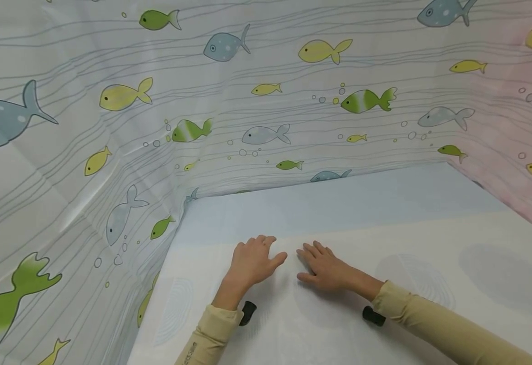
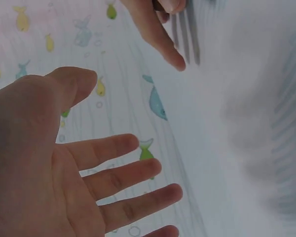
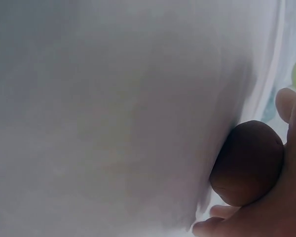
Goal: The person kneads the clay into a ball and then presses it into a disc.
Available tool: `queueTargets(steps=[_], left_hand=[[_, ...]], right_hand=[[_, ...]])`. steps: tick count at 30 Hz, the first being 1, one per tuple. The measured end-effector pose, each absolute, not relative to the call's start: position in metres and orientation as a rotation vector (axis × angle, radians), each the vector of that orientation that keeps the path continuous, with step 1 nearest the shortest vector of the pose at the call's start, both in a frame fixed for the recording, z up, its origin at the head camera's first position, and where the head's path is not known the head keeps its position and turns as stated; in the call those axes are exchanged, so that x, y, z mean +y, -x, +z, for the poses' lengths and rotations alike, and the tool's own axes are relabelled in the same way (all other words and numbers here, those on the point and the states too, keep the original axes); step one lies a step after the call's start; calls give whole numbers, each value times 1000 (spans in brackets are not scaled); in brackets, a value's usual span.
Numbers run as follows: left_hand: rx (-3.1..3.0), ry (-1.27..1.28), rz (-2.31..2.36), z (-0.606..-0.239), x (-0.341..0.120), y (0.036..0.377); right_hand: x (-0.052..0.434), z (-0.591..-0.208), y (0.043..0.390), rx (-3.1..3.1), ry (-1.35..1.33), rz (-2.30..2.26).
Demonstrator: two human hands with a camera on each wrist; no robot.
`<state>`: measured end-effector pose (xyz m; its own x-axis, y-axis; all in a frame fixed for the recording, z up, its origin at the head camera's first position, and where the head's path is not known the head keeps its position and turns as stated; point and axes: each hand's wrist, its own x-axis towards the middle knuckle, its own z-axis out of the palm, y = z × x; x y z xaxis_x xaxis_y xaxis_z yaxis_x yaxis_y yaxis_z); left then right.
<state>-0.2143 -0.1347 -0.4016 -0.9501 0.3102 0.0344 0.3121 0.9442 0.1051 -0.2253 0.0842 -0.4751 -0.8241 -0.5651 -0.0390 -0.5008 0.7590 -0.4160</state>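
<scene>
My left hand (image 1: 254, 261) is held over the white and pale blue printed sheet (image 1: 339, 228), back up, thumb out to the right. In the left wrist view its fingers (image 2: 121, 182) are spread, with nothing in the palm. My right hand (image 1: 327, 268) lies low over the sheet to the right, fingers extended towards the left hand and thumb apart. In the right wrist view a dark, rounded part of the right hand (image 3: 249, 163) is close against the sheet, with fingertips (image 3: 207, 228) beyond it. Neither hand shows an object in its grasp.
Behind and to the left hangs a fish-printed curtain (image 1: 229, 101), meeting the sheet's far and left edges. Pinkish curtain (image 1: 512, 126) stands at the right. Black wrist devices (image 1: 248, 313) sit under both cuffs. Pale ovals and striped circles are printed on the sheet.
</scene>
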Motion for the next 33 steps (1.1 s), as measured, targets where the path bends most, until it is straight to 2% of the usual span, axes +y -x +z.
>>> queueTargets(steps=[15, 33], left_hand=[[-3064, 474, -570, -404, -143, 216], [-3128, 419, -640, -410, -149, 222]], right_hand=[[84, -475, 224, 2802, 919, -616], [83, -488, 233, 2812, 914, -539]])
